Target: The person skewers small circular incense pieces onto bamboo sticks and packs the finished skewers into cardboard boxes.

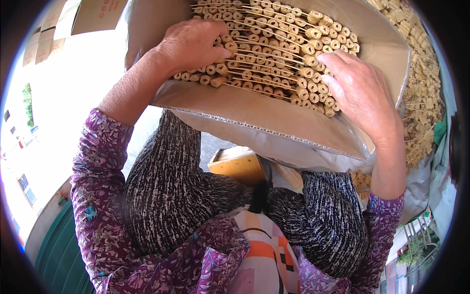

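Note:
Rows of tan, hollow tube-shaped pieces point(313, 88) on thin pale sticks point(267, 58) fill a cardboard box point(245, 117) in front of me. The pieces sit in clusters at both ends of the sticks, with more pieces visible beneath the bare middles. My left hand point(193, 44) reaches over the near left side, its thumb and curled fingers closed around stick-end pieces point(229, 47). At the right cluster, my right hand point(356, 85) rests with fingers stretched and apart, fingertips touching the pieces. Its outer fingers are partly hidden.
A large heap of loose tan pieces point(421, 83) lies right of the box. Below the near flap, a small wooden stool or box point(238, 164) stands between my legs. Cardboard cartons point(95, 17) are at the upper left, and a green round-edged object point(63, 245) at the lower left.

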### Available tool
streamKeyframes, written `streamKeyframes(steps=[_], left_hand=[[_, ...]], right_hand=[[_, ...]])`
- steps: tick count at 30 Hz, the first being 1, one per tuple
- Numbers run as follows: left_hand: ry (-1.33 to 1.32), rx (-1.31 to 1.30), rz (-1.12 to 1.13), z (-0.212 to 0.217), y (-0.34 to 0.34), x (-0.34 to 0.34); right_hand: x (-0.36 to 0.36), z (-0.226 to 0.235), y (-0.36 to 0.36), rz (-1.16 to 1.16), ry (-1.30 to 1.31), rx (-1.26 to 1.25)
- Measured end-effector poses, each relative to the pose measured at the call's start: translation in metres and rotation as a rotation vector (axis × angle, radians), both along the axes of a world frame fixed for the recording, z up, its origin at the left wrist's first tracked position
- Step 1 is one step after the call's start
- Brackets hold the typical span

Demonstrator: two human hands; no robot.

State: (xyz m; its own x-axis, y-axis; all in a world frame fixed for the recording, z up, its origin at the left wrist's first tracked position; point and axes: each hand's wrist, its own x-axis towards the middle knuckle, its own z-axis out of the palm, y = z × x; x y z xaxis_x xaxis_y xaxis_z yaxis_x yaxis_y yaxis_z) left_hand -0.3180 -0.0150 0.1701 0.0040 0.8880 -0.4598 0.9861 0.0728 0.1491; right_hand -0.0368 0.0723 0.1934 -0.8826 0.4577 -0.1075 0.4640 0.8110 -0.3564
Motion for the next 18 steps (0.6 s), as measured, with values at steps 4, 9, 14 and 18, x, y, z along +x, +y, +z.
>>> streamKeyframes(steps=[4, 9, 14, 18], left_hand=[[-0.006, 0.028, -0.022, -0.004, -0.003, -0.002], [0.018, -0.025, 0.023, -0.005, -0.003, 0.002], [-0.032, -0.007, -0.017, -0.002, 0.002, 0.005], [-0.032, -0.034, -0.026, -0.004, 0.003, 0.008]], right_hand=[[-0.008, 0.007, 0.001, 0.077, -0.024, -0.144], [-0.057, 0.007, -0.010, 0.353, -0.011, -0.120], [-0.106, -0.014, -0.015, 0.378, -0.335, -0.236], [-0.114, -0.022, -0.019, 0.467, -0.329, -0.074]])
